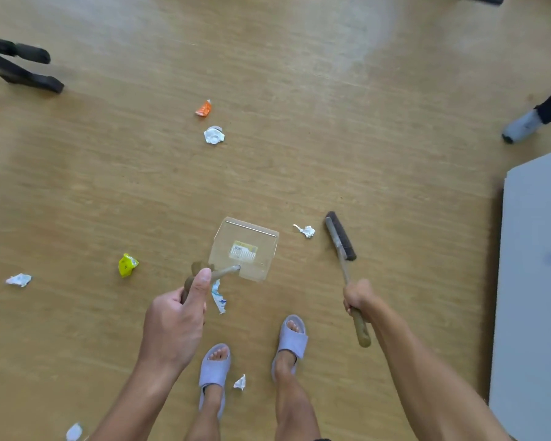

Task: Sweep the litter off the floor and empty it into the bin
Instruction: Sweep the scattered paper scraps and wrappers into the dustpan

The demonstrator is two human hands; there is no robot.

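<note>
My left hand (175, 316) grips the handle of a clear plastic dustpan (245, 248) that lies on the wooden floor with nothing in it. My right hand (358, 297) grips the wooden handle of a brush (341, 237), its dark bristles down near the floor to the right of the pan. A white paper scrap (306, 230) lies between pan and brush. Other litter: an orange wrapper (203, 108), a white wad (213, 135), a yellow wrapper (127, 265), a blue-white strip (218, 296) by my left hand, and white scraps (19, 279) (240, 382) (74, 431). No bin is in view.
My feet in lilac slippers (291, 340) stand just behind the pan. A grey-white panel (538, 281) fills the right edge. Black stand legs (23, 70) sit at the far left. Another person's foot (522, 125) is at the upper right.
</note>
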